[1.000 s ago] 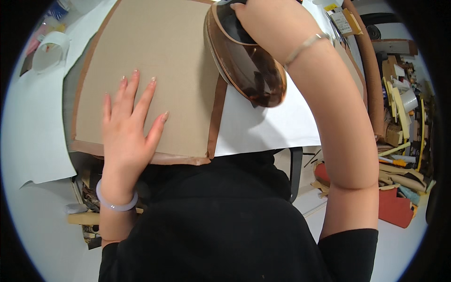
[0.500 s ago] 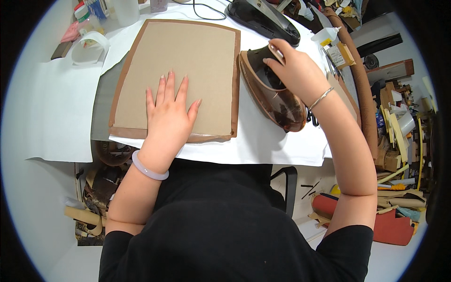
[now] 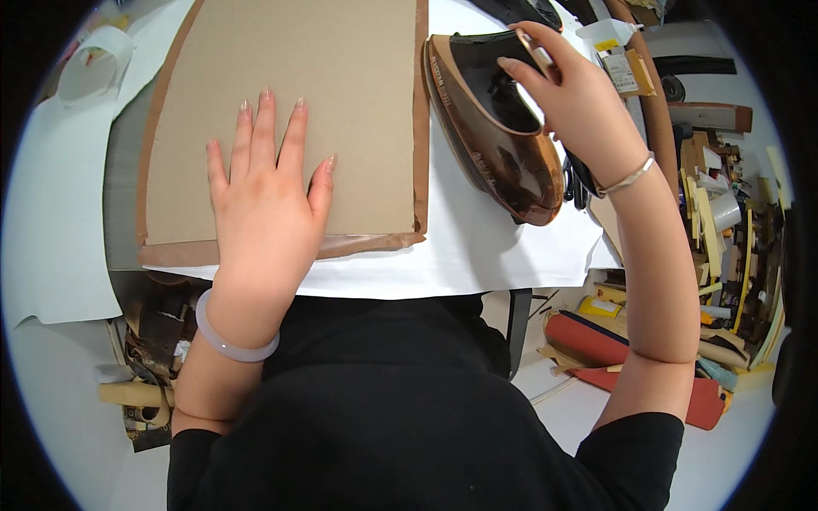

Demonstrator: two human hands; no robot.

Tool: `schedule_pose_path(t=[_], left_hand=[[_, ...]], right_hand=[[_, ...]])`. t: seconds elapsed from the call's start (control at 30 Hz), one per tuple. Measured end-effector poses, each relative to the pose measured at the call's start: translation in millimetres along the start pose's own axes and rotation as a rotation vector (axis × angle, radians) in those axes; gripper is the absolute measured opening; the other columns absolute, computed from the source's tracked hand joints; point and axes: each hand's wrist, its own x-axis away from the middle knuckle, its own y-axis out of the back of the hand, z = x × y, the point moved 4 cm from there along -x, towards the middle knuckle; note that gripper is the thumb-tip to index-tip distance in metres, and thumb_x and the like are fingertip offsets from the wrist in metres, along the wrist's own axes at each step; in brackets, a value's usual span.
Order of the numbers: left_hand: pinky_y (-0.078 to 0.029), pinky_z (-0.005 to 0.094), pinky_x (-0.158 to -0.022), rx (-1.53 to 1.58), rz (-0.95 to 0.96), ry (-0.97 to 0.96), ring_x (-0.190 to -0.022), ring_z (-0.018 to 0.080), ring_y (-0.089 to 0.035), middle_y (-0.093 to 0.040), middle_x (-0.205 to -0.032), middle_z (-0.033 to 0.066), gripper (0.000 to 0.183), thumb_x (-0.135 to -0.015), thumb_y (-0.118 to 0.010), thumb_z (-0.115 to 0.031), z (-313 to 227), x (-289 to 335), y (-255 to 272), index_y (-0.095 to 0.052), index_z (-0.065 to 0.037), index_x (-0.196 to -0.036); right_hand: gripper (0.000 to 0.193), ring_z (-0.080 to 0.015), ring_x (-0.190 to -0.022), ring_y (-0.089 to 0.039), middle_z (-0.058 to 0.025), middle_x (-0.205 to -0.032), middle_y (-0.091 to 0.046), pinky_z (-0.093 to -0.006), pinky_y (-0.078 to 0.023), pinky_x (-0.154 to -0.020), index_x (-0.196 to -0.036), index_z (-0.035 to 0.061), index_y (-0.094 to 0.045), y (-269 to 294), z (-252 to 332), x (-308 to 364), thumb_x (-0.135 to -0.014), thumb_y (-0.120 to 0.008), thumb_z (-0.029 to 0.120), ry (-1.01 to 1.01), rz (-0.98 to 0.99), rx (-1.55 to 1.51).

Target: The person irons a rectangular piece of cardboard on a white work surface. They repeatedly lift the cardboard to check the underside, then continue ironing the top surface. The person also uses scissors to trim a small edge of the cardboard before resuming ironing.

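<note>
My left hand (image 3: 264, 200) lies flat, fingers spread, on the lower left part of a large beige board (image 3: 366, 128). Brown leather-like edging (image 3: 419, 183) runs along the board's sides, and its bottom strip looks slightly wrinkled. My right hand (image 3: 584, 106) is wrapped round the handle of a brown and black clothes iron (image 3: 524, 170). The iron sits along the board's right edge, its translucent brown end toward me. Whether its sole presses on the edging or is a little above it, I cannot tell. The board's far end is out of view.
White sheeting (image 3: 358, 279) covers the table under the board. A white roll (image 3: 89, 64) stands at the far left. At the far right are a white bottle (image 3: 607, 32), a small carton (image 3: 635, 75) and a long brown roll (image 3: 665, 128). Rolled materials (image 3: 588, 341) lie below.
The whole view has shifted and come closer, so board, iron and hands look larger. The left hand stays flat on the board and the right keeps its hold on the iron.
</note>
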Motion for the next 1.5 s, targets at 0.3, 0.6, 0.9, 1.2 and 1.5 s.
schedule_pose_path(t=[0.3, 0.6, 0.9, 1.2, 1.5], left_hand=[[-0.03, 0.0631, -0.123, 0.02, -0.034, -0.004, -0.148, 0.0385, -0.047, -0.049, -0.162, 0.0168, 0.055, -0.104, -0.064, -0.034, -4, -2, 3, -0.057, -0.012, -0.153], [-0.031, 0.0645, -0.122, -0.001, -0.061, -0.018, -0.148, 0.038, -0.048, -0.049, -0.16, 0.0188, 0.056, -0.103, -0.066, -0.035, 1, -2, 5, -0.058, -0.01, -0.152], [-0.026, 0.0647, -0.125, 0.017, 0.002, 0.019, -0.154, 0.0418, -0.039, -0.042, -0.167, 0.0191, 0.056, -0.107, -0.058, -0.035, 3, 0, 0, -0.051, -0.013, -0.158], [-0.029, 0.0632, -0.124, 0.037, -0.065, -0.048, -0.148, 0.0412, -0.047, -0.048, -0.161, 0.0208, 0.054, -0.102, -0.066, -0.03, -3, 0, 5, -0.057, -0.008, -0.151], [-0.055, 0.0417, -0.094, 0.494, -0.265, -0.008, -0.112, 0.0357, -0.063, -0.062, -0.123, 0.018, 0.03, -0.093, -0.072, -0.003, 0, 17, 28, -0.064, 0.002, -0.122]], right_hand=[[0.041, -0.035, -0.086, -0.071, -0.0226, -0.094, -0.07, -0.0417, -0.058, -0.076, -0.136, 0.0007, -0.06, 20, 68, -7, -0.106, -0.063, 0.027, -0.063, 0.114, 0.045], [0.029, -0.0426, -0.089, -0.074, -0.0264, -0.092, -0.074, -0.0489, -0.06, -0.081, -0.112, -0.0019, -0.061, 2, 99, -47, -0.107, -0.057, 0.027, 0.081, 0.114, 0.227], [0.029, -0.0442, -0.088, -0.072, -0.0257, -0.087, -0.071, -0.0501, -0.058, -0.08, -0.116, -0.001, -0.059, 30, 98, 0, -0.105, -0.061, 0.025, 0.051, 0.132, 0.036], [0.023, -0.0409, -0.076, -0.074, -0.0213, -0.079, -0.072, -0.0475, -0.059, -0.07, -0.118, 0.0003, -0.057, 14, 111, 19, -0.104, -0.059, 0.019, 0.148, 0.164, 0.018], [0.055, -0.0355, -0.094, -0.077, -0.0163, -0.11, -0.078, -0.044, -0.062, -0.085, -0.146, 0.0148, -0.059, -9, 95, -60, -0.103, -0.066, 0.048, 0.465, 0.174, 0.123]])
